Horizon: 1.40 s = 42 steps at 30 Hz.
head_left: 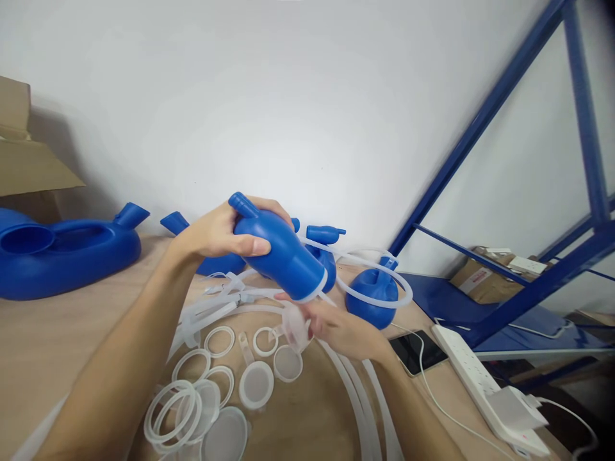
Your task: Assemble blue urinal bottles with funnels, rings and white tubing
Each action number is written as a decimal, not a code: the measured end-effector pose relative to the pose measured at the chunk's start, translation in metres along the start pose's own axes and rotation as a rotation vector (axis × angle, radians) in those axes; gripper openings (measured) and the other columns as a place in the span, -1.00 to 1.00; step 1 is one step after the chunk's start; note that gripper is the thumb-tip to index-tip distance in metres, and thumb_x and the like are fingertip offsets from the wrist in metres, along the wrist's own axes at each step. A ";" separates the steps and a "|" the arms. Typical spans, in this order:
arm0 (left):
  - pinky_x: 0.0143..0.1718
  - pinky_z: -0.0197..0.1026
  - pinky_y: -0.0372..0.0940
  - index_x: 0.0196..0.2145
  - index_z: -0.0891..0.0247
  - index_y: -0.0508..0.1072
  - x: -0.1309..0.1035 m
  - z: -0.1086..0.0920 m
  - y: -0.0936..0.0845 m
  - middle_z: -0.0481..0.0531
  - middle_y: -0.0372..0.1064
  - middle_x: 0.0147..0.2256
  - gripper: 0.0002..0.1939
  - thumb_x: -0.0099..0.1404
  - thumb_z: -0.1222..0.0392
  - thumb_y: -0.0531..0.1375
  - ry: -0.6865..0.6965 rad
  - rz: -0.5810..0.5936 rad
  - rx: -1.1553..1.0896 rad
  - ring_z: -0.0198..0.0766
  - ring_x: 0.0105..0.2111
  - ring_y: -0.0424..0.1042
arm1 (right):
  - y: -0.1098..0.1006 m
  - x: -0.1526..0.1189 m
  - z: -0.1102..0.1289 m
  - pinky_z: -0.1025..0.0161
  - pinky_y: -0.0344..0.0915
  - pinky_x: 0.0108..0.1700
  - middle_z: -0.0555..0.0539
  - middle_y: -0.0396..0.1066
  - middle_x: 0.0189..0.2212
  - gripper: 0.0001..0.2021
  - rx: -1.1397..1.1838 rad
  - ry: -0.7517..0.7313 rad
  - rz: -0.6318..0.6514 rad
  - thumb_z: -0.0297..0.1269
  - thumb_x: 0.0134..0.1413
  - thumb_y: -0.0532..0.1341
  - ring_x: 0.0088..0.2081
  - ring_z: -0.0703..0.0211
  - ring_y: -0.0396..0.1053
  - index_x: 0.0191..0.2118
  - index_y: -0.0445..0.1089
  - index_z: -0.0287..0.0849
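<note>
My left hand [240,234] is wrapped round a blue plastic funnel-shaped piece [283,256] with a narrow spout. It tilts down to the right, and a white ring [314,291] sits at its wide end. Just below that end, my right hand [336,326] pinches a translucent plastic cap [295,328], blurred by motion. Under my hands lie loose translucent caps [256,385] with strap tabs and several white rings [220,342]. Coils of clear tubing [353,397] run beneath my right wrist.
Blue plastic bottles with handles stand at the left [96,256] and right [369,298]. A similar blue spouted piece [321,234] rests behind. On the right are a phone [417,352], a white power strip [471,368] and a blue metal rack [473,131]. A cardboard box [29,163] is far left.
</note>
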<state>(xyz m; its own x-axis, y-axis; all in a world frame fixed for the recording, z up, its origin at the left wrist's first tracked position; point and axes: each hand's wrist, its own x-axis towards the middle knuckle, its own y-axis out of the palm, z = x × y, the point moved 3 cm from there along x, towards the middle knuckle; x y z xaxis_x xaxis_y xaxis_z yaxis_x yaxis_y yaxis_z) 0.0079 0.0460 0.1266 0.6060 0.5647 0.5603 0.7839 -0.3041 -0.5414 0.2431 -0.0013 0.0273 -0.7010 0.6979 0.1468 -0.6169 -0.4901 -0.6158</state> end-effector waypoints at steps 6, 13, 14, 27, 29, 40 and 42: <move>-0.26 -0.21 0.41 -0.16 0.26 0.59 0.004 0.010 0.006 0.09 0.58 -0.22 -0.50 0.09 -0.18 0.35 -0.079 0.079 0.043 -0.08 -0.24 0.52 | -0.016 -0.003 0.012 0.23 0.29 -0.31 -0.06 0.53 -0.34 -0.62 -0.116 -0.034 -0.227 0.13 0.32 0.19 -0.33 0.09 0.42 -0.22 0.51 -0.10; -0.24 -0.22 0.39 -0.10 0.23 0.58 0.006 0.005 0.008 0.11 0.58 -0.13 -0.47 0.10 -0.20 0.35 -0.047 0.024 0.079 -0.06 -0.17 0.51 | -0.006 0.009 0.011 0.11 0.42 -0.08 -0.06 0.50 -0.30 -0.62 0.348 -0.133 -0.551 0.14 0.22 0.29 -0.21 0.05 0.45 -0.21 0.54 -0.11; -0.24 -0.21 0.39 -0.09 0.22 0.59 0.006 0.004 0.008 0.11 0.58 -0.12 -0.47 0.09 -0.20 0.35 -0.043 0.022 0.084 -0.05 -0.17 0.51 | -0.005 0.010 0.009 0.09 0.43 -0.06 -0.07 0.51 -0.28 -0.62 0.356 -0.147 -0.577 0.14 0.22 0.28 -0.18 0.02 0.45 -0.20 0.54 -0.10; -0.29 -0.17 0.43 -0.14 0.26 0.59 0.001 0.014 -0.003 0.18 0.60 -0.19 -0.41 0.06 -0.28 0.37 -0.057 0.057 -0.102 -0.02 -0.24 0.54 | -0.005 -0.003 0.025 0.25 0.31 -0.29 0.00 0.48 -0.42 -0.62 -0.242 -0.255 0.104 0.01 0.39 0.18 -0.38 0.19 0.40 -0.40 0.47 -0.09; -0.26 -0.17 0.43 -0.09 0.27 0.58 0.003 0.015 0.001 0.19 0.60 -0.15 -0.38 0.09 -0.29 0.36 -0.060 0.069 -0.083 -0.01 -0.21 0.54 | -0.003 -0.003 0.023 0.28 0.29 -0.35 0.00 0.53 -0.41 -0.65 -0.339 -0.226 0.153 -0.01 0.36 0.23 -0.40 0.20 0.43 -0.38 0.54 -0.08; -0.01 -0.11 0.42 0.05 0.14 0.59 0.014 0.023 0.010 0.14 0.51 0.04 -0.23 -0.04 -0.31 0.49 -0.032 -0.041 0.170 0.05 0.02 0.47 | -0.146 -0.077 -0.098 0.03 0.40 -0.05 -0.23 0.62 -0.15 -0.62 -0.421 0.492 -0.572 0.06 0.18 0.34 -0.15 -0.12 0.52 -0.14 0.63 -0.17; -0.09 -0.14 0.42 0.05 0.12 0.59 0.016 0.026 0.012 0.12 0.53 0.02 -0.21 -0.08 -0.31 0.51 -0.086 -0.087 0.171 0.04 -0.02 0.48 | -0.165 -0.097 -0.136 -0.01 0.41 0.01 -0.29 0.61 -0.17 -0.60 -0.523 0.651 -0.701 0.05 0.18 0.33 -0.10 -0.17 0.53 -0.12 0.60 -0.21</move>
<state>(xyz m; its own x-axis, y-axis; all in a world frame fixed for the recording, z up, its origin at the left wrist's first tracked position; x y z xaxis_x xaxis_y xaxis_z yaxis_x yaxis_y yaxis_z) 0.0238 0.0710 0.1127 0.5172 0.6491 0.5579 0.7940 -0.1206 -0.5958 0.4617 0.0831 0.0094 0.1668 0.9537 0.2504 -0.4690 0.3002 -0.8306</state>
